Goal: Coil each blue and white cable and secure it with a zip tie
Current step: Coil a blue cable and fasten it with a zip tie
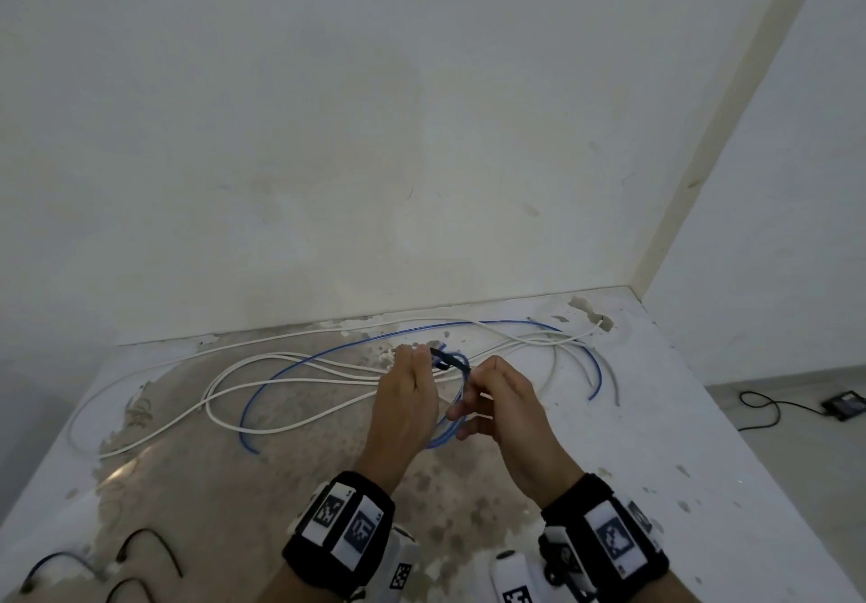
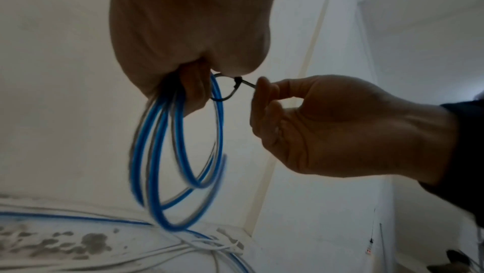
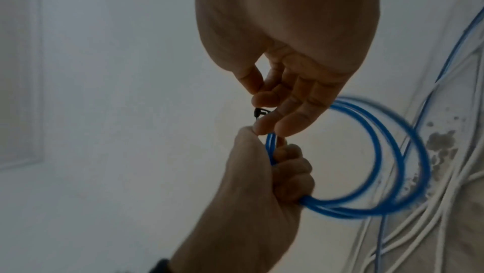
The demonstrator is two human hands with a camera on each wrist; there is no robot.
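The table (image 1: 703, 438) is the biggest thing, white with a worn brown patch, and it meets the wall (image 1: 328, 134) at 12 o'clock. Over it lie loose white cables (image 1: 262, 429) from 9 to 2 o'clock, and a loose blue cable (image 1: 300, 366) crosses them. At 7 o'clock, near the edge, are spare ties (image 1: 154, 551), black and curved. On the floor at 3 o'clock lies a small black device (image 1: 841, 404) with its cord.

The left hand (image 1: 406, 403) is near the middle, above the table, and clenches the blue coil (image 2: 180, 153). In the head view this coil is almost hidden between the two hands; the left wrist view shows it well, some rings that hang down from the fist, blurred at the bottom. The right wrist view shows the same rings (image 3: 379, 153) going out to 3 o'clock from the curled left fingers (image 3: 293, 169).

The right hand (image 1: 503, 408) is just beside the left one, at its 3 o'clock. It pinches the tail of the tie (image 2: 230, 91) between thumb and fingers. Only the left wrist view shows that this black tie makes a loose loop around the top of the coil, with the head at the closing point. In the right wrist view only a small black piece (image 3: 259, 112) shows by the fingertips (image 3: 264, 126).
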